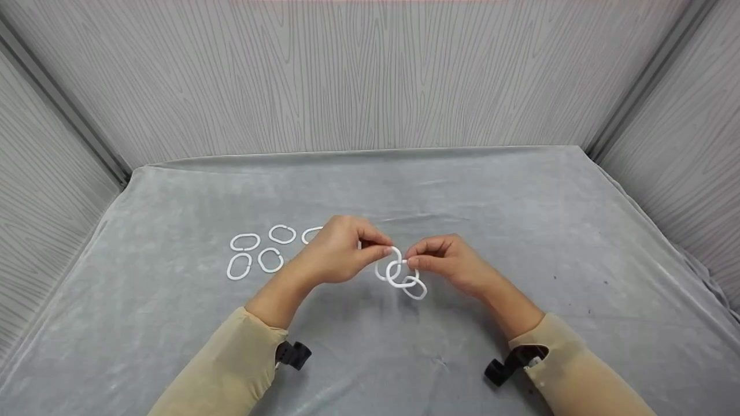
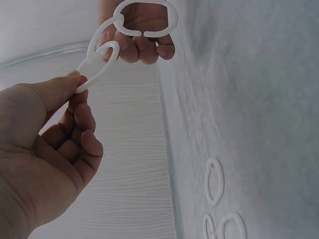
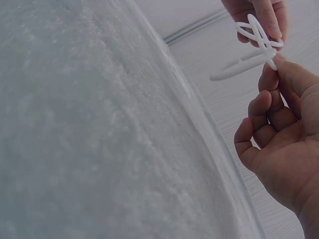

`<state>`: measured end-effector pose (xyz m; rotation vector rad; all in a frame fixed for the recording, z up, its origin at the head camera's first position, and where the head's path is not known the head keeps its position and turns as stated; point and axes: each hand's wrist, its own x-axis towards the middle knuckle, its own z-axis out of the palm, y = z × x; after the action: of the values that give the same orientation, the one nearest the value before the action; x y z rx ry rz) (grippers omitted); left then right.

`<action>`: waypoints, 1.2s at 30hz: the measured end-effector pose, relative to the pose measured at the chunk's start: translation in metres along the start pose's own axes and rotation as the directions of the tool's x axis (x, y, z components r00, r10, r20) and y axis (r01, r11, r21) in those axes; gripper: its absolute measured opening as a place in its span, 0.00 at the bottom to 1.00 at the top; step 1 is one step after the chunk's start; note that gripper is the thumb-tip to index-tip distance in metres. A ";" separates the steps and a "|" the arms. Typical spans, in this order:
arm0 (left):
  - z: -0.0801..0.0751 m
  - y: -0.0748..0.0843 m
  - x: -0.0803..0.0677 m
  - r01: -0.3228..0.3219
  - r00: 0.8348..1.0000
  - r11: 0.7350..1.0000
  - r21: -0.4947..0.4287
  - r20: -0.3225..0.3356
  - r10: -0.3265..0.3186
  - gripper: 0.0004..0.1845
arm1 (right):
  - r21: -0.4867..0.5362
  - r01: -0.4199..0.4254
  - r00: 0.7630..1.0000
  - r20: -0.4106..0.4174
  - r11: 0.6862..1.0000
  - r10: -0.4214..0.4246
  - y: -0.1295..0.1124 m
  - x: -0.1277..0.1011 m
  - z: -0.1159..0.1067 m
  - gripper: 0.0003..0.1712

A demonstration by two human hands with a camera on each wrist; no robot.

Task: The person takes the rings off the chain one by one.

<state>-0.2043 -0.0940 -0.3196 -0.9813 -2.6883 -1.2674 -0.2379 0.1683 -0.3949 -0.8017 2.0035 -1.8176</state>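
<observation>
The left hand (image 1: 335, 254) and the right hand (image 1: 448, 263) each pinch one end of a short chain of white rings (image 1: 400, 273), held just above the middle of the grey-covered surface (image 1: 520, 231); both grips are closed on the chain, thumb against fingertips. Five loose white rings (image 1: 259, 254) lie flat toward the left edge

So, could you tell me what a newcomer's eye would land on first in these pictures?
Probably the short chain of white rings held up at the middle of the grey cloth, pinched from one side by the left hand and from the other by the right hand. Next, the loose white rings lying in a small cluster on the cloth, to the left of the hands.
</observation>
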 end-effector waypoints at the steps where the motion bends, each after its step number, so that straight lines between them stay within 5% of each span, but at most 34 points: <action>1: 0.000 0.000 0.000 0.000 1.000 1.000 -0.002 0.000 0.000 0.06 | 0.000 -0.001 1.000 0.000 1.000 0.001 0.001 0.000 0.000 0.08; 36: 0.010 -0.004 0.002 0.041 0.998 0.999 -0.036 -0.036 -0.042 0.05 | 0.024 0.027 0.999 0.032 0.999 -0.028 0.003 0.001 0.001 0.07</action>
<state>-0.2056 -0.0877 -0.3280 -0.9016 -2.6814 -1.3310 -0.2387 0.1674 -0.3982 -0.8503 1.9566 -1.8280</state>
